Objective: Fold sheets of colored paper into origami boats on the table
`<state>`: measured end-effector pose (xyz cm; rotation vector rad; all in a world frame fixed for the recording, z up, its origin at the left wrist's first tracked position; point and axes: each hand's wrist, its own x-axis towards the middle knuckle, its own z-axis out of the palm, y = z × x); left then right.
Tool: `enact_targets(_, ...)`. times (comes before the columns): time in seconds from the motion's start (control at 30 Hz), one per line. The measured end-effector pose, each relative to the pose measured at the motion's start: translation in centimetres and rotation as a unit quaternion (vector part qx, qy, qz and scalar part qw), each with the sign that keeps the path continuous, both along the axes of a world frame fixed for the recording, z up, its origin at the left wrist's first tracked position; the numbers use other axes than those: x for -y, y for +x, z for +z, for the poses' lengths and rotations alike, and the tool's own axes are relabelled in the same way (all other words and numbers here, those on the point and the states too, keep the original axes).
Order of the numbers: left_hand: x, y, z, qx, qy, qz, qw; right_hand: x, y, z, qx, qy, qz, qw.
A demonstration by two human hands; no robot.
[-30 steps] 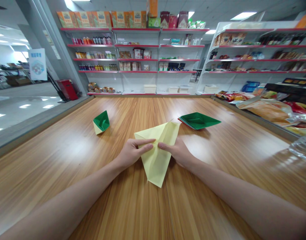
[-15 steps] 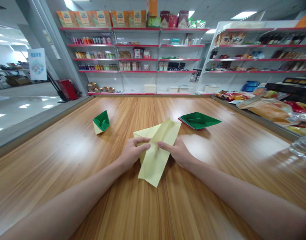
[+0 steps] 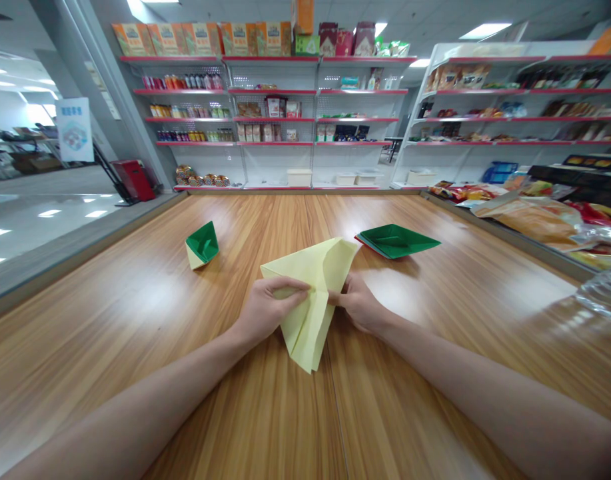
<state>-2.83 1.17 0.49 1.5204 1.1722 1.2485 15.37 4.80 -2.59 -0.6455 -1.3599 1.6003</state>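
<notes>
A folded sheet of pale yellow paper (image 3: pixel 305 263) is held over the table in front of me, its layers partly spread. My left hand (image 3: pixel 270 303) pinches it near the middle between thumb and fingers. On its right side, my right hand (image 3: pixel 358 303) grips the edge, with the thumb tucked against a raised flap and some fingers hidden behind the paper. Beyond my left hand sits a small folded green and cream paper piece (image 3: pixel 204 245). A larger green folded paper boat shape (image 3: pixel 398 241) with a red edge lies past my right hand.
The wooden table (image 3: pixel 135 373) has a raised rim along its sides. At the right edge are snack packets (image 3: pixel 540 220) and a clear plastic object (image 3: pixel 608 293). Behind the table stand shelves (image 3: pixel 270 157) of goods.
The yellow paper's right flap swung left across the sheet, then back to the right, where it now stands partly bent. My right thumb has slipped in under the flap; both hands stay in place.
</notes>
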Motion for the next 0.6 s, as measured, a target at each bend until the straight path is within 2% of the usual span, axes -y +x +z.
enact_targets(0.23, -0.3, -0.4, -0.6, -0.014, 0.006, -0.032, 0.999, 0.6, -0.4, 0.6, 0.011, 0.000, -0.018, 1.000)
enact_targets(0.4, -0.2, -0.5, -0.7, 0.037, -0.037, -0.077, 0.996, 0.8, -0.6, 0.9, 0.035, -0.020, -0.050, 0.998)
enact_targets(0.6, -0.5, -0.3, -1.1, 0.089, -0.028, -0.046, 0.995, 0.9, -0.7, 1.0, 0.031, -0.008, -0.062, 0.998)
